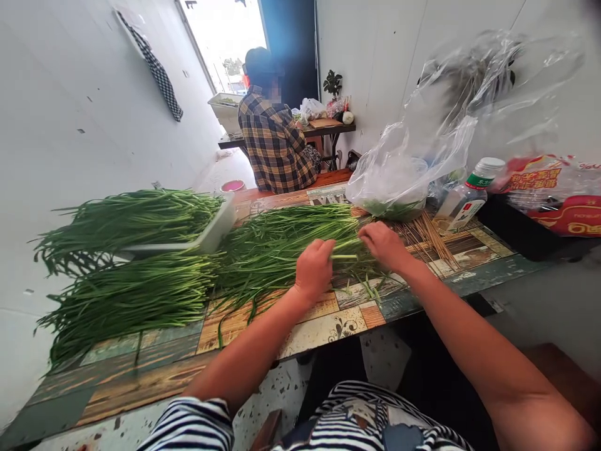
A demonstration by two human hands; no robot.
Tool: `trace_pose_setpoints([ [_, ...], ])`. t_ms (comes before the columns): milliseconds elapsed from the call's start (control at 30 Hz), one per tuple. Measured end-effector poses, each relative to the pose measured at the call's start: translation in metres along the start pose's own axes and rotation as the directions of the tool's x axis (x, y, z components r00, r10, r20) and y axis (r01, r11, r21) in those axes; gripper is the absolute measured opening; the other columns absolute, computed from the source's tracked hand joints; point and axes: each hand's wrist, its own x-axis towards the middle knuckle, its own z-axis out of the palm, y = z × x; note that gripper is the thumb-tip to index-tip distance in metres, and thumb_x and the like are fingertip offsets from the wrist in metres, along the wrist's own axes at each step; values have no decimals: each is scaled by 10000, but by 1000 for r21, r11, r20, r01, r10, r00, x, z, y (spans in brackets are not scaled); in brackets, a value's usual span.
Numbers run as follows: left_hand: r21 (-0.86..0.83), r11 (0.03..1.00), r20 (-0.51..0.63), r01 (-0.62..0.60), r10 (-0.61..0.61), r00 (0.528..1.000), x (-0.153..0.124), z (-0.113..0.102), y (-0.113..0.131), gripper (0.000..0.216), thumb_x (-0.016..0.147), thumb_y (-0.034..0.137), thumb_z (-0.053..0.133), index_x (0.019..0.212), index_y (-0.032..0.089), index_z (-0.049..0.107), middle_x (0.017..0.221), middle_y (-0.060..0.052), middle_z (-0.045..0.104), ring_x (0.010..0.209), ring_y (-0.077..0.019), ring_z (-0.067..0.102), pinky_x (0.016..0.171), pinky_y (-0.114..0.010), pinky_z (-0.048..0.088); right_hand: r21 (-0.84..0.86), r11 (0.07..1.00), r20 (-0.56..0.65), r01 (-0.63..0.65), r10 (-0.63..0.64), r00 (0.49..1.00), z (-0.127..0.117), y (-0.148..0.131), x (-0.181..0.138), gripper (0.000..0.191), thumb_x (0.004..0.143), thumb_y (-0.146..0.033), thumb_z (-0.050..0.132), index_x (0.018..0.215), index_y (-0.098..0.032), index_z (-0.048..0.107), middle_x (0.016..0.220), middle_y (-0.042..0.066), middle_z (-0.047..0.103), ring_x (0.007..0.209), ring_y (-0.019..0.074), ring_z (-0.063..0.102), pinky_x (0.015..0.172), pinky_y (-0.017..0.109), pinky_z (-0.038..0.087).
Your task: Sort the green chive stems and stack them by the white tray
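Note:
My left hand [315,266] is closed around a few stalks of garlic chives, whose pale cut ends stick out to the right. At those ends the fingers of my right hand [384,244] are pinched together on a stalk. Between and behind my hands spreads a loose heap of garlic chives [282,241]. Short trimmed bits [370,289] lie on the table just below my right hand. To the left, one neat pile of chives [141,294] lies on the table, and another fills a white tray [218,225].
Thin wooden skewers [434,241] lie right of my right hand. Behind them stand a clear plastic bag [389,169], a bottle [469,194] and red packaging [563,194]. The patterned table [300,335] ends close to my body. A person in a plaid shirt [275,141] sits beyond it.

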Motion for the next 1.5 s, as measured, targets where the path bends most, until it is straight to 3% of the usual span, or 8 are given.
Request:
trace_pose_setpoints([
  [133, -48, 997, -25, -68, 67, 997, 2, 3, -7, 375, 849, 120, 478, 1178, 230, 620, 1148, -78, 610, 1081, -219, 506, 940, -367, 406, 322, 930, -5, -175, 186, 982, -6, -16, -11, 174, 866, -288, 497, 895, -188, 638, 781, 22, 655, 695, 158, 571, 627, 269, 415],
  [367, -163, 963, 49, -215, 226, 973, -1, 10, -9, 289, 890, 173, 480, 1123, 226, 643, 1075, -50, 701, 1059, -194, 573, 973, -391, 346, 548, 815, -120, -190, 302, 946, -8, -20, -20, 219, 855, -359, 535, 917, -187, 654, 843, 23, 668, 743, 149, 591, 664, 264, 446],
  [600, -331, 939, 3, -90, 96, 995, 4, 18, -11, 217, 885, 215, 501, 986, 202, 692, 999, -48, 719, 926, -169, 633, 873, -311, 453, 500, 848, -159, -175, 288, 944, -9, -22, -20, 288, 874, -438, 523, 930, -200, 675, 882, 39, 681, 790, 172, 610, 704, 292, 476],
  [867, -349, 935, -5, -66, 69, 998, 8, 18, -12, 199, 872, 210, 535, 963, 198, 712, 936, -49, 722, 899, -170, 617, 862, -306, 456, 126, 990, -200, 69, -43, 979, -9, -37, -10, 153, 829, -325, 613, 820, -235, 736, 1032, 81, 644, 1044, 259, 514, 956, 449, 410],
  [1100, -356, 931, -13, -79, 79, 997, 8, 21, -14, 197, 841, 176, 586, 963, 232, 730, 886, -26, 737, 854, -160, 643, 883, -316, 434, 470, 878, -199, -93, 208, 958, 17, -36, -7, 149, 799, -313, 633, 781, -219, 747, 1198, 73, 588, 1097, 221, 535, 969, 407, 420],
  [1300, -392, 920, -42, -8, -9, 999, 8, 19, -12, 151, 837, 198, 612, 907, 223, 744, 902, -38, 745, 848, -163, 654, 826, -303, 453, 511, 818, -347, -265, 478, 807, 4, -1, -8, 288, 812, -423, 578, 829, -186, 741, 929, 84, 664, 843, 210, 610, 764, 371, 485],
  [1400, -420, 907, -81, -11, -25, 996, 8, 18, -11, 169, 817, 160, 620, 907, 231, 744, 893, -25, 746, 838, -161, 654, 811, -296, 454, 345, 879, -308, -330, 438, 844, -11, -5, -14, 260, 764, -407, 618, 836, -194, 749, 812, 68, 648, 733, 199, 598, 704, 361, 482],
  [1500, -405, 911, -147, -75, 16, 989, 6, 19, -12, 206, 786, 124, 635, 916, 242, 743, 885, -17, 746, 828, -164, 649, 818, -310, 437, 392, 874, -160, -289, 374, 914, -13, -26, -18, 252, 725, -422, 653, 791, -197, 747, 792, 60, 654, 723, 187, 598, 655, 319, 473],
])
